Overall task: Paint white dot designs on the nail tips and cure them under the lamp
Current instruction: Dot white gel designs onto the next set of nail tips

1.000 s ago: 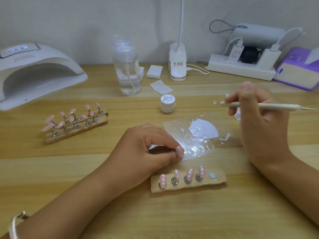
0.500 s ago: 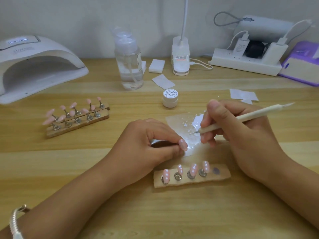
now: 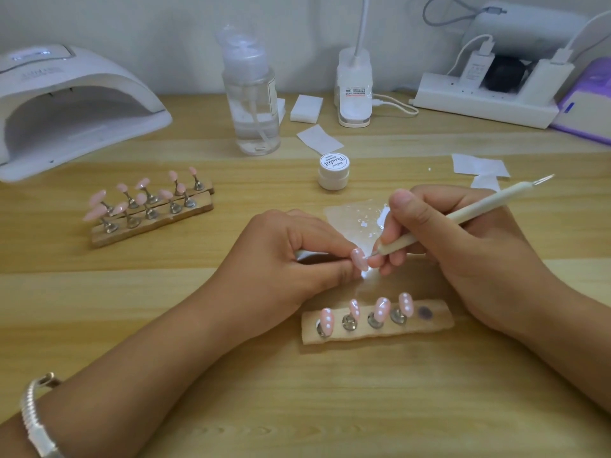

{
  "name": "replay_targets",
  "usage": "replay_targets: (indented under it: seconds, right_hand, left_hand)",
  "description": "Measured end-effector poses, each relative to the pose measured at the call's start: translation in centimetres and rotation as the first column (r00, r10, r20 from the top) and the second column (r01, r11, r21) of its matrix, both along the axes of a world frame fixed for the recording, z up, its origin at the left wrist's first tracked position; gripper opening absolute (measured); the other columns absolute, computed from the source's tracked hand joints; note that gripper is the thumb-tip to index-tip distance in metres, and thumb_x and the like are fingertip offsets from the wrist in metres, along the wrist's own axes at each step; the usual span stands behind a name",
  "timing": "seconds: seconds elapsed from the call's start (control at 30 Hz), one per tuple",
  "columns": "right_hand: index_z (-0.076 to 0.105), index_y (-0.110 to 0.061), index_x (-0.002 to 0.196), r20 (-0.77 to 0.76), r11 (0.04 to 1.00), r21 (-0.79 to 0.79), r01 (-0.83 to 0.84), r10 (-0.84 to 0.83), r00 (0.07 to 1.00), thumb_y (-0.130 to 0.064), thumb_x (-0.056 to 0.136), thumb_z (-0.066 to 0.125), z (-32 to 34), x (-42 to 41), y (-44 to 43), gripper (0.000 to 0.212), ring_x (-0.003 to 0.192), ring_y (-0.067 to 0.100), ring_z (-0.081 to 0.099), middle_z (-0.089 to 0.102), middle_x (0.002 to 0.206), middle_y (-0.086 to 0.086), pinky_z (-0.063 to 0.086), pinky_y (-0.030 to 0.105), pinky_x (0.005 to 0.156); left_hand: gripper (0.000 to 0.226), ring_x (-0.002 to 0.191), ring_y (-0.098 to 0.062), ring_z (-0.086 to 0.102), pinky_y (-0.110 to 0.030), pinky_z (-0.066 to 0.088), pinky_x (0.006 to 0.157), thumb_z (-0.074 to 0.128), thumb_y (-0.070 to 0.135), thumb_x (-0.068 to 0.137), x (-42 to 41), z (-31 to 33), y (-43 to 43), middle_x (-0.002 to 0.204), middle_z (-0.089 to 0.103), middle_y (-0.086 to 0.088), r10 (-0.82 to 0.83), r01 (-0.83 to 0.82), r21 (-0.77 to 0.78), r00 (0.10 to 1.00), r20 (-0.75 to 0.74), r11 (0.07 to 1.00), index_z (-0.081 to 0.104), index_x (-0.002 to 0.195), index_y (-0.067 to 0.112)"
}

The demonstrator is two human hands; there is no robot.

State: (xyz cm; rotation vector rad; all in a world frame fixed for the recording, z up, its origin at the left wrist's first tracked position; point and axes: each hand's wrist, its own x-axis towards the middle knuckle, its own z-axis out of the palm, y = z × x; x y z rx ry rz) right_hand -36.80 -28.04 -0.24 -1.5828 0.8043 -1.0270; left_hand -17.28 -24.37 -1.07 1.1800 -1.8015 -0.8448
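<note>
Pink nail tip held for dotting, wooden table.

The nail tip is pinched between thumb and forefinger of the left hand, just above the near wooden holder strip. A white dotting pen is gripped in the right hand, fingers pressed together around its shaft in a writing hold; its fine point is set against the held tip. Four dotted pink tips are seated upright on the near strip, one socket at its right end left bare. Two further strips of plain pink tips are placed to the left, near the white curing lamp. A small white paint jar is stood behind the hands, a clear palette sheet with white paint between them.
</note>
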Motion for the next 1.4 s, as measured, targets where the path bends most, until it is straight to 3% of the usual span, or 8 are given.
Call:
replay_targets:
  seconds: [0.43, 0.97, 1.4]
  right_hand:
    - [0.068, -0.014, 0.067, -0.018, 1.0, -0.001, 0.008, -0.008, 1.0, -0.039, 0.091, 0.06, 0.11, 0.06, 0.14, 0.037, 0.063, 0.02, 0.071, 0.065, 0.06, 0.009, 0.054, 0.023, 0.064]
    - [0.069, -0.015, 0.066, -0.013, 1.0, 0.005, -0.003, 0.003, 1.0, -0.039, 0.09, 0.061, -0.01, 0.07, 0.13, 0.034, 0.063, 0.02, 0.071, 0.065, 0.061, 0.009, 0.055, 0.024, 0.065]
    - [0.069, -0.016, 0.067, 0.024, 1.0, -0.001, -0.002, 0.002, 1.0, -0.041, 0.092, 0.056, -0.06, 0.02, 0.05, 0.038, 0.062, 0.03, 0.069, 0.066, 0.059, 0.002, 0.053, 0.021, 0.062]
  left_hand:
    - [0.012, 0.085, -0.008, 0.07, -0.029, 0.053, 0.083, 0.079, 0.017, 0.076, 0.06, -0.26, -0.11, 0.082, 0.077, 0.01, -0.017, 0.017, -0.011, 1.0, 0.004, 1.0, 0.081, 0.088, 0.019]
    - [0.011, 0.088, -0.01, 0.07, -0.033, 0.052, 0.087, 0.082, 0.01, 0.077, 0.15, -0.27, -0.15, 0.083, 0.077, 0.01, -0.007, 0.008, -0.006, 1.0, 0.019, 1.0, 0.082, 0.087, 0.015]
    - [0.012, 0.088, -0.011, 0.07, -0.031, 0.052, 0.086, 0.082, 0.012, 0.077, 0.17, -0.3, -0.14, 0.083, 0.077, 0.01, -0.008, 0.007, 0.001, 1.0, 0.011, 1.0, 0.082, 0.088, 0.017]
